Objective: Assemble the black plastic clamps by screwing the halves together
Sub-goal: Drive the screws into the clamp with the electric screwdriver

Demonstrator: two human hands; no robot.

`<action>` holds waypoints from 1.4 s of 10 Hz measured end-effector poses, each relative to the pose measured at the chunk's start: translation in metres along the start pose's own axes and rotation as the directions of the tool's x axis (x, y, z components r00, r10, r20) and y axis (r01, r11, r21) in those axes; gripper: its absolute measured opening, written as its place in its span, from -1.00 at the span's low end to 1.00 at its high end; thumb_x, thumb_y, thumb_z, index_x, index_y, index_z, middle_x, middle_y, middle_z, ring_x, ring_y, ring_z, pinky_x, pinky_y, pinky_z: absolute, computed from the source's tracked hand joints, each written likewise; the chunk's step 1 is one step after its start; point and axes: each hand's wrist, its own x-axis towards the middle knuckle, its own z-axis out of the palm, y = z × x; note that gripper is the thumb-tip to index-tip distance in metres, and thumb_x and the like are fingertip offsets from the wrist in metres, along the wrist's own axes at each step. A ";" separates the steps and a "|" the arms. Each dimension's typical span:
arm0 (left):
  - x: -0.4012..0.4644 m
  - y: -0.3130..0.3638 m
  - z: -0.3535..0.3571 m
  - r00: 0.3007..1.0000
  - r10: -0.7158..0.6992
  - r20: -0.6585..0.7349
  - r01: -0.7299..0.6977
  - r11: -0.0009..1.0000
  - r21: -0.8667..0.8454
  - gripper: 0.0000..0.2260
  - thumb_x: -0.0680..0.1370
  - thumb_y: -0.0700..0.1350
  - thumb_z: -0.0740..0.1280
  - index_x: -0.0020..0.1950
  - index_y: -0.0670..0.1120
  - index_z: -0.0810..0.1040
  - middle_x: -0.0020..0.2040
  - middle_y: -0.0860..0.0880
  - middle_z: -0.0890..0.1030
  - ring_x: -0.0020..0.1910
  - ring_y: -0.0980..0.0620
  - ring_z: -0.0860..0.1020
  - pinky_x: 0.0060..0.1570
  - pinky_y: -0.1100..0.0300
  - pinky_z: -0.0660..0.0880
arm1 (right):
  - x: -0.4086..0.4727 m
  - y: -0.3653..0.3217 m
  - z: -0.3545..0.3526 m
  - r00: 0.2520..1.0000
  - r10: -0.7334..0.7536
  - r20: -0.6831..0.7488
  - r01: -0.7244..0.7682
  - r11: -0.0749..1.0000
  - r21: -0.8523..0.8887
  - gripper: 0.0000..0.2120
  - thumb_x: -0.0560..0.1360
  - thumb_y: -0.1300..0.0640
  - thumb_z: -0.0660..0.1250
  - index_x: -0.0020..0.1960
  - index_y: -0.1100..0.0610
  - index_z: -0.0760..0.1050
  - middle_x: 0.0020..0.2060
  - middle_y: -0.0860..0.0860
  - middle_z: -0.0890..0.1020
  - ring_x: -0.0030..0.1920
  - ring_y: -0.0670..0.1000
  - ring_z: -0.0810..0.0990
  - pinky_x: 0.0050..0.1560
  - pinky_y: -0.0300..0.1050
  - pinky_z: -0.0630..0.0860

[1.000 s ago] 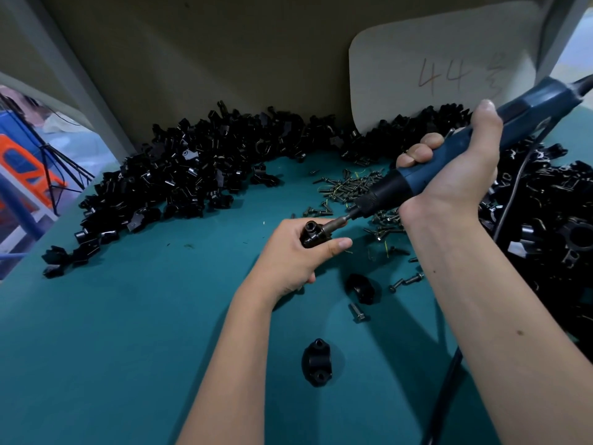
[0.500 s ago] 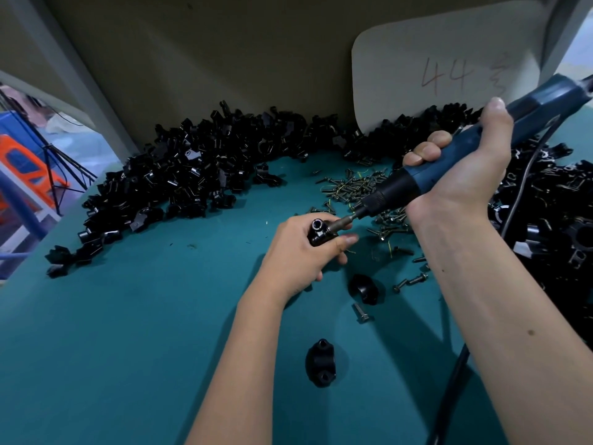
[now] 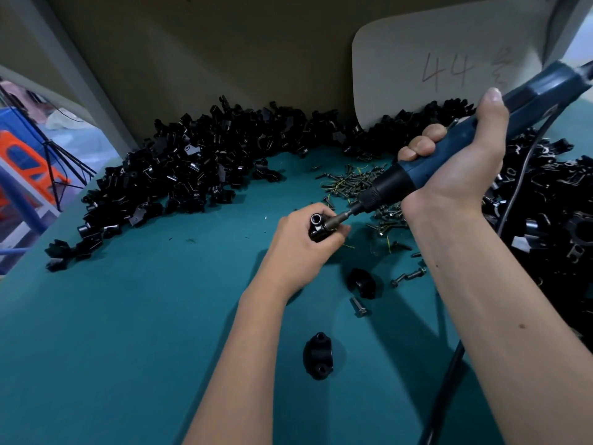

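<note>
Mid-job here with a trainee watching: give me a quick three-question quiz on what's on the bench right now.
1. True or false: the right hand holds the blue electric screwdriver.
2. The left hand grips: A) a loose screw, B) a black clamp, C) nothing.
3. Fill in: the card at the back reads the number ___.

Key: 1 true; 2 B; 3 44.

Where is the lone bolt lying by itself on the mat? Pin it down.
In the head view, the lone bolt lies on the green mat right of centre, just below a loose clamp half, between the person's forearms.
</note>
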 end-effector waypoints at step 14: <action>0.003 -0.002 -0.012 0.889 -0.055 -0.454 0.067 0.998 0.011 -0.80 0.53 -0.01 0.52 -0.11 0.04 0.50 -0.25 0.08 0.57 -0.33 0.20 0.49 -0.27 0.25 0.44 | 0.024 -0.009 -0.011 0.977 0.207 -0.058 -0.193 0.963 0.190 -0.55 0.52 -0.25 0.43 0.02 0.11 0.39 -0.38 -0.05 0.44 -0.45 -0.09 0.39 -0.41 -0.21 0.40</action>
